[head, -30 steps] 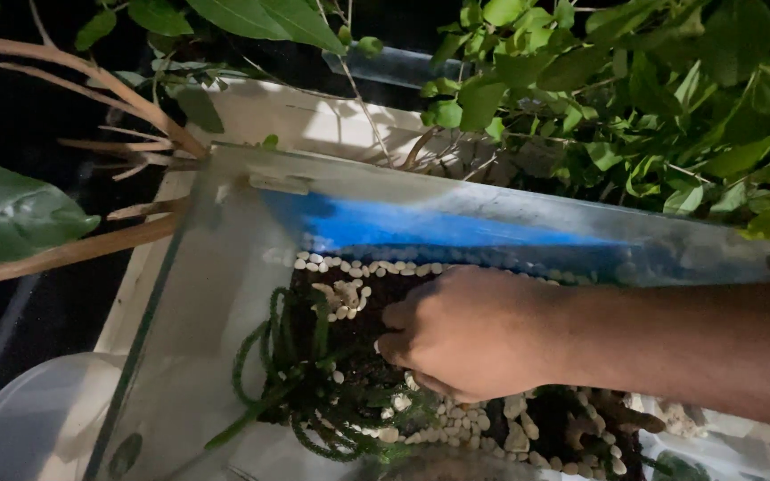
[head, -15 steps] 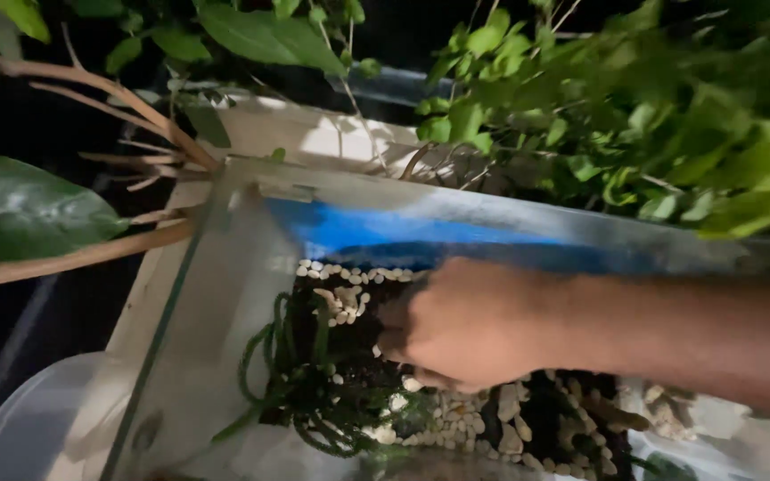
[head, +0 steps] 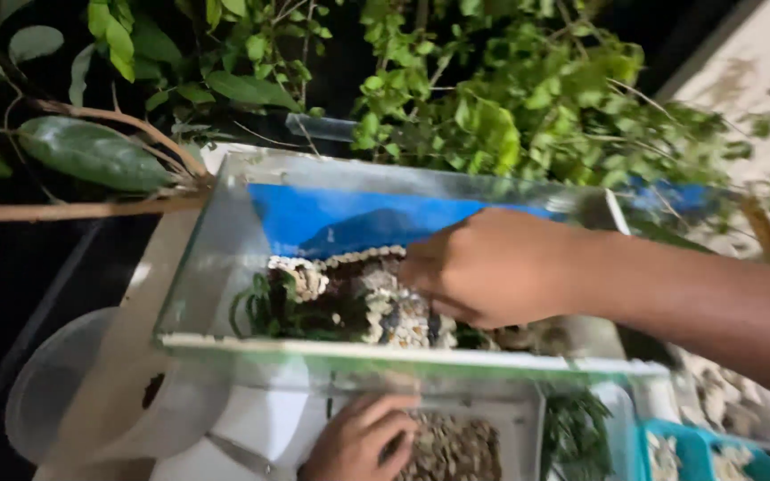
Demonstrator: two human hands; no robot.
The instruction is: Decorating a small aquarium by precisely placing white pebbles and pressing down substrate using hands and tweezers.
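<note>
1. At the far left, a clear plastic container point(head: 64, 392) is being seen beside and below the glass tank point(head: 225, 240), outside its left wall; it is not being touched by any hand.
2. Inside the tank, dark green water plants point(head: 265, 312) are lying at the left part of the bottom, and a bed of pale pebbles point(head: 394, 321) is lying just right of them, against the blue back panel point(head: 331, 218).
3. The left hand point(head: 358, 441) is being held low, under the front rim of the tank, with its fingers curled against the edge of a shallow white tray point(head: 519, 419) that is filled with brown gravel point(head: 452, 445). Whether something is being pinched there cannot be told; the fingertips are hidden partly.
4. The right hand point(head: 492, 267) is being reached into the tank from the right, over the right wall, with the forearm lying almost level. Its fingers are being bent together and pointed down-left onto the pebbles; what is between them cannot be told.
5. The relation that matters: the pebbles are lying directly under and slightly left of the right fingertips, touching or nearly touching, while the plants are lying further left. The right hand is clearly nearer to both; the left hand is being kept outside the glass.
</note>
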